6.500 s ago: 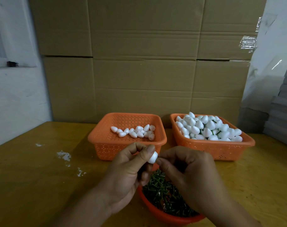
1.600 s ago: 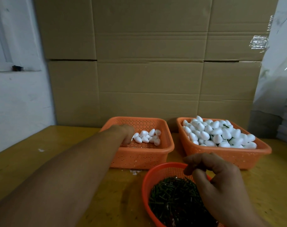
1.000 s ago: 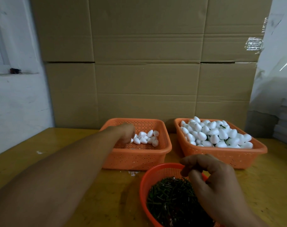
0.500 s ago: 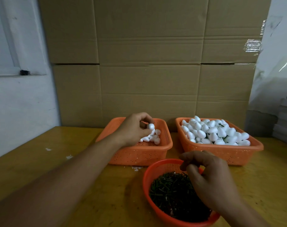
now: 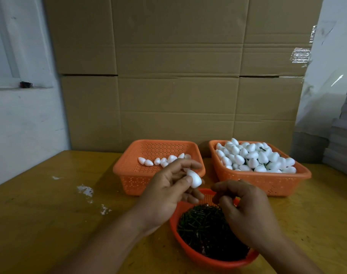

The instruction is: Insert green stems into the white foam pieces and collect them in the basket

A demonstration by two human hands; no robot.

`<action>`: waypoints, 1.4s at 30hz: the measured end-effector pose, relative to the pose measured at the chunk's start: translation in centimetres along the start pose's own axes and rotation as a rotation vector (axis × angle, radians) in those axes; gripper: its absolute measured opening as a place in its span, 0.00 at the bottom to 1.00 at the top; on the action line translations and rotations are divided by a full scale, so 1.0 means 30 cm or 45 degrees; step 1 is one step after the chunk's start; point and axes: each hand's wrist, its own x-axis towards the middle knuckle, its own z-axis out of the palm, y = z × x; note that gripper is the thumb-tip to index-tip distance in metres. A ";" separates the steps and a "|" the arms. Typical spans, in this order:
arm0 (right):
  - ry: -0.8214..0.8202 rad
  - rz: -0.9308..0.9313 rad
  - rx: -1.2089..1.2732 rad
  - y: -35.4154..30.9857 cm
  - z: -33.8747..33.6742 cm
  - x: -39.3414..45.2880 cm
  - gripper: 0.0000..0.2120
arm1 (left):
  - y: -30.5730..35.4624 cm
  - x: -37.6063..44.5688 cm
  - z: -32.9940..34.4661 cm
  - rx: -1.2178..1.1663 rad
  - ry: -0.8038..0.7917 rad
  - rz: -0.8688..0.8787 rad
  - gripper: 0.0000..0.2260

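Note:
My left hand (image 5: 164,191) pinches a white foam piece (image 5: 194,178) between thumb and fingers, above the near rim of the round orange bowl (image 5: 190,252) full of green stems (image 5: 204,230). My right hand (image 5: 245,210) hovers over the bowl with fingers curled and thumb against fingertips; whether a stem is between them cannot be seen. Behind stand two orange baskets: the left basket (image 5: 129,173) holds a few foam pieces (image 5: 160,161), the right basket (image 5: 275,182) is heaped with foam pieces (image 5: 253,157).
The yellow wooden table (image 5: 40,204) carries white foam crumbs (image 5: 85,189) at the left. Large cardboard boxes (image 5: 176,76) form a wall behind the baskets. Grey stacked sheets (image 5: 344,139) stand at the far right.
My left hand has drawn back from the left basket with a foam piece and now holds it over the stem bowl. My right hand stayed over the bowl.

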 end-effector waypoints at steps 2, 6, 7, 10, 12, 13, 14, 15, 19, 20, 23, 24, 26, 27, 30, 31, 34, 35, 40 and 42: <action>-0.014 -0.009 0.004 0.005 0.001 0.001 0.14 | -0.007 -0.016 0.004 -0.045 0.015 -0.030 0.14; -0.085 -0.113 -0.091 0.005 -0.008 0.005 0.15 | -0.008 -0.046 0.009 -0.158 -0.061 -0.131 0.10; -0.149 -0.142 -0.127 0.007 -0.011 0.005 0.15 | -0.008 -0.052 0.008 -0.204 -0.106 -0.159 0.11; -0.436 -0.212 -0.292 0.007 -0.011 -0.001 0.09 | -0.018 -0.061 0.009 -0.217 -0.163 -0.163 0.18; -0.582 -0.239 -0.429 0.004 -0.008 -0.003 0.07 | -0.021 -0.060 0.015 -0.184 -0.146 -0.142 0.16; -0.651 -0.227 -0.483 0.001 -0.005 -0.004 0.13 | -0.023 -0.059 0.018 -0.169 -0.131 -0.138 0.15; -0.714 -0.208 -0.538 -0.003 0.000 -0.004 0.17 | -0.023 -0.059 0.022 -0.157 -0.120 -0.139 0.14; -0.760 -0.205 -0.590 -0.009 0.006 -0.003 0.20 | -0.026 -0.059 0.025 -0.146 -0.110 -0.140 0.14; -0.861 -0.178 -0.685 -0.016 0.034 -0.001 0.21 | -0.032 -0.057 0.033 -0.124 -0.063 -0.132 0.12; -0.862 -0.155 -0.696 -0.014 0.041 0.000 0.20 | -0.031 -0.057 0.033 -0.139 -0.060 -0.131 0.12; -0.853 -0.125 -0.741 -0.007 0.053 0.002 0.15 | -0.022 -0.058 0.035 -0.217 -0.046 -0.148 0.16; -0.849 -0.121 -0.754 -0.004 0.057 0.003 0.13 | -0.019 -0.060 0.036 -0.244 -0.036 -0.159 0.17; -0.833 -0.108 -0.779 -0.003 0.063 0.005 0.08 | -0.016 -0.062 0.037 -0.278 -0.026 -0.176 0.13; -0.820 -0.100 -0.785 -0.003 0.066 0.007 0.07 | -0.016 -0.063 0.037 -0.287 -0.022 -0.183 0.09; -0.781 -0.066 -0.750 -0.001 0.067 0.009 0.08 | -0.014 -0.062 0.034 -0.314 -0.016 -0.210 0.02; -0.767 -0.056 -0.735 0.000 0.065 0.010 0.09 | -0.013 -0.062 0.033 -0.322 -0.022 -0.218 0.03; -0.712 -0.031 -0.705 0.000 0.058 0.010 0.11 | -0.011 -0.062 0.029 -0.355 -0.039 -0.248 0.07; -0.696 -0.014 -0.688 -0.001 0.056 0.010 0.11 | -0.011 -0.062 0.028 -0.366 -0.047 -0.255 0.08; -0.621 0.024 -0.631 -0.007 0.046 0.006 0.15 | -0.014 -0.062 0.019 -0.398 -0.065 -0.260 0.13; -0.579 0.023 -0.602 -0.005 0.038 0.008 0.16 | -0.014 -0.060 0.020 -0.393 -0.050 -0.277 0.13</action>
